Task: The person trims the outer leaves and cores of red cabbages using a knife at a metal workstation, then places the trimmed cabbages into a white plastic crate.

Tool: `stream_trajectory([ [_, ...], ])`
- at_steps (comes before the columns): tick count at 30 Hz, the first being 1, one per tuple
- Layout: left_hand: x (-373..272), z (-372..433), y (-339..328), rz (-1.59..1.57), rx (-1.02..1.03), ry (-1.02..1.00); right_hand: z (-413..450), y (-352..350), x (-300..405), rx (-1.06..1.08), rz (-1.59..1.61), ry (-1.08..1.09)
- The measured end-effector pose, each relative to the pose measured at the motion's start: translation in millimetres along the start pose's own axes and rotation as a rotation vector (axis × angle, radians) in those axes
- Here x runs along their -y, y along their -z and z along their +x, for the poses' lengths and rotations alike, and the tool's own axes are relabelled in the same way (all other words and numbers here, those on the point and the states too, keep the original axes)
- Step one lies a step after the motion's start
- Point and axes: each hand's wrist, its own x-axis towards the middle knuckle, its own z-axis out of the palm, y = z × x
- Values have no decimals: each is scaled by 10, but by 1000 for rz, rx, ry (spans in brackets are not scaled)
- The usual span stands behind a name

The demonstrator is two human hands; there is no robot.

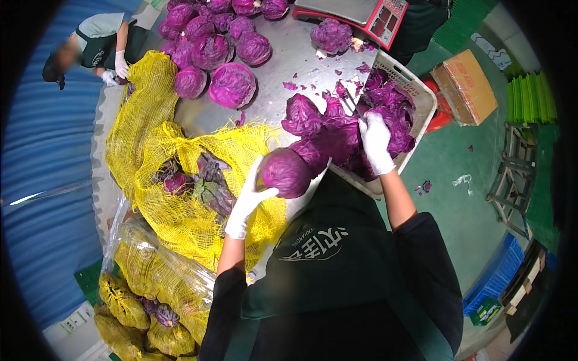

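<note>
My left hand (247, 203), in a white glove, cups the left side of a round red cabbage (286, 173) at the near edge of the metal table (275, 74). In my white-gloved right hand (375, 141) is a knife (352, 102), its dark blade pointing away from me over cabbage leaves. Loose purple leaves (338, 137) lie between the cabbage and a pale plastic crate (424, 97), which holds more leaves. An opened yellow mesh sack (180, 205) with dark, wilted cabbage in it lies left of my left hand.
Several red cabbages (212, 52) stand at the table's far left. A red scale (384, 22) is at the far right, behind a single cabbage (331, 36). Across the table's left end, a gloved co-worker (99, 43) handles another sack (144, 85). Stacked full sacks (153, 266) are at lower left; a cardboard box (467, 88) is right.
</note>
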Motion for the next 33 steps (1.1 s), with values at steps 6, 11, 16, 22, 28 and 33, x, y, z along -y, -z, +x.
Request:
stream_trajectory([
  [6,129,-110,-30,336,-254,-210,-57,-306,1369,408,50,329],
  [11,199,-27,148,-193,-294,-145,-366,-587,1208,517,92,229],
  [16,195,-21,-114,-927,-254,149,-146,-184,389,123,135,259],
  [22,177,340,-625,-768,39,55,124,484,-149,155,83,72],
  [28,60,413,-604,-853,120,535,-69,560,752,669,726,0],
  [33,-197,402,-718,72,-50,37,-71,259,611,764,764,-477],
])
